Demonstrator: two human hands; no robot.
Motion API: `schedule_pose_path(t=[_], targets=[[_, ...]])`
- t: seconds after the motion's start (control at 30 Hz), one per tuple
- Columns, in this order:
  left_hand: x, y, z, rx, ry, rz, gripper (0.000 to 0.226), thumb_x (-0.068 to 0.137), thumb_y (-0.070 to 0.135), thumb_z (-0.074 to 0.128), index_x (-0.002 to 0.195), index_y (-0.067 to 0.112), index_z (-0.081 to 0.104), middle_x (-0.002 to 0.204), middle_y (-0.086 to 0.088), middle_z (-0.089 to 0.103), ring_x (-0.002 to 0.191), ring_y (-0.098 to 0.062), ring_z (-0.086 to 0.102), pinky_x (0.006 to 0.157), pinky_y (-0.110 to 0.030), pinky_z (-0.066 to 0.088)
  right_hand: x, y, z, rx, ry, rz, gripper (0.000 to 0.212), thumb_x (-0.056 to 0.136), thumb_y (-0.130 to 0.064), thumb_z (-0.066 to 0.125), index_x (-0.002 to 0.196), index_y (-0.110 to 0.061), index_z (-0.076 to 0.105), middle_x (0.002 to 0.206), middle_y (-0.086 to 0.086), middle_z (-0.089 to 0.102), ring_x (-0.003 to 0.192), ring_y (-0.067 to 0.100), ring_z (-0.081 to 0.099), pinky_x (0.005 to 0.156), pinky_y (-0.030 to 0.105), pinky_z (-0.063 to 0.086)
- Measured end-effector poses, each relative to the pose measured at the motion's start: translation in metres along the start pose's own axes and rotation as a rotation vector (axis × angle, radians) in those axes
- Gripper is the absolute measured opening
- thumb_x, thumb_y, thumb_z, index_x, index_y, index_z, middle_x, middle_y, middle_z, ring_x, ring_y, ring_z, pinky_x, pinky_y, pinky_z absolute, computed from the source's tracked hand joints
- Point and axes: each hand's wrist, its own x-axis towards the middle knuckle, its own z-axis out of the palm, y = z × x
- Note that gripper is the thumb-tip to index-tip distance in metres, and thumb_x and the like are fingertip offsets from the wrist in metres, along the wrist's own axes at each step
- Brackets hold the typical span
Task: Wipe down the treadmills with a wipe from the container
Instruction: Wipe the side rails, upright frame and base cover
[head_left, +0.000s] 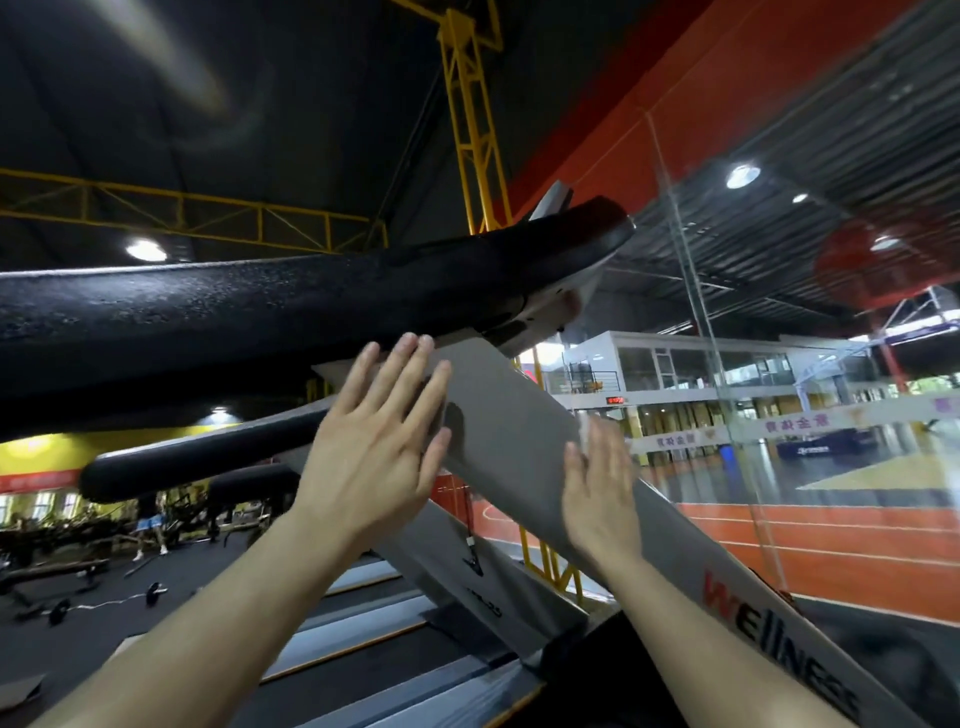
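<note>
head view: the grey treadmill upright (511, 415) slants from lower right up to the black handrail (260, 312). left hand (374, 457), nearer the top, and right hand (597, 493) press flat-fingered on its two sides, gripping nothing; no wipe shows.

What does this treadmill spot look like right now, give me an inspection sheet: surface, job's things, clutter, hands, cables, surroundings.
Surface: grey treadmill upright, slanted, lettering low down.
Job's things: black handrail above the upright; no wipe or container seen.
Clutter: barbell on the gym floor, left.
Hands: left hand flat on the upright, fingers straight; right hand open against its right side, blurred.
Cables: black cord hanging on the next upright.
Surroundings: glass wall at right, sports court beyond; yellow truss overhead.
</note>
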Motion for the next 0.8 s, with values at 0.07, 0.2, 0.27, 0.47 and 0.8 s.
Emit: schedule_pose_path(t=[0.07, 0.2, 0.27, 0.47, 0.8], targets=[[0.002, 0.008, 0.012, 0.019, -0.066, 0.098, 0.073, 0.11, 0.048, 0.022, 0.171, 0.008, 0.017, 0.179, -0.017, 0.005, 0.167, -0.03, -0.003, 0.134, -0.056, 0.008, 0.003, 0.024, -0.007, 0.025, -0.042, 0.202, 0.073, 0.104, -0.073, 0.005, 0.168, -0.038, -0.004, 0.178, -0.008, -0.009, 0.163, 0.013, -0.014, 0.133, 0.056, 0.004], [0.001, 0.007, 0.029, 0.061, -0.093, 0.145, 0.086, 0.106, 0.059, 0.028, 0.171, 0.006, 0.007, 0.178, -0.021, -0.005, 0.167, -0.033, -0.008, 0.133, -0.06, 0.007, 0.014, -0.039, 0.004, -0.015, 0.058, -0.189, 0.067, 0.111, -0.058, 0.006, 0.171, -0.029, 0.004, 0.179, -0.002, -0.006, 0.164, 0.018, -0.012, 0.134, 0.051, 0.002], [0.0, 0.004, 0.033, 0.07, -0.096, 0.169, 0.099, 0.1, 0.069, 0.033, 0.171, 0.006, 0.007, 0.178, -0.021, -0.006, 0.167, -0.032, -0.008, 0.133, -0.061, 0.009, 0.001, -0.066, 0.01, -0.021, 0.04, -0.508, 0.061, 0.116, -0.045, 0.019, 0.171, -0.025, 0.004, 0.179, -0.001, -0.01, 0.164, 0.019, -0.014, 0.134, 0.048, -0.003], [0.002, 0.009, 0.037, 0.137, -0.095, 0.139, 0.103, 0.101, 0.082, 0.016, 0.171, 0.007, 0.003, 0.179, -0.019, -0.008, 0.166, -0.031, -0.012, 0.133, -0.062, 0.003, -0.067, 0.051, 0.011, -0.078, 0.075, -0.14, 0.071, 0.111, -0.062, 0.014, 0.17, -0.029, -0.009, 0.176, -0.006, -0.024, 0.163, 0.016, -0.02, 0.134, 0.052, 0.002], [0.002, 0.01, 0.043, 0.123, -0.053, 0.131, 0.096, 0.104, 0.075, 0.014, 0.172, 0.008, 0.005, 0.179, -0.02, -0.006, 0.166, -0.034, -0.011, 0.132, -0.062, 0.002, -0.045, -0.045, 0.015, -0.008, 0.052, -0.451, 0.063, 0.117, -0.037, 0.03, 0.171, -0.022, 0.002, 0.178, 0.001, -0.016, 0.164, 0.021, -0.015, 0.134, 0.052, -0.001]])
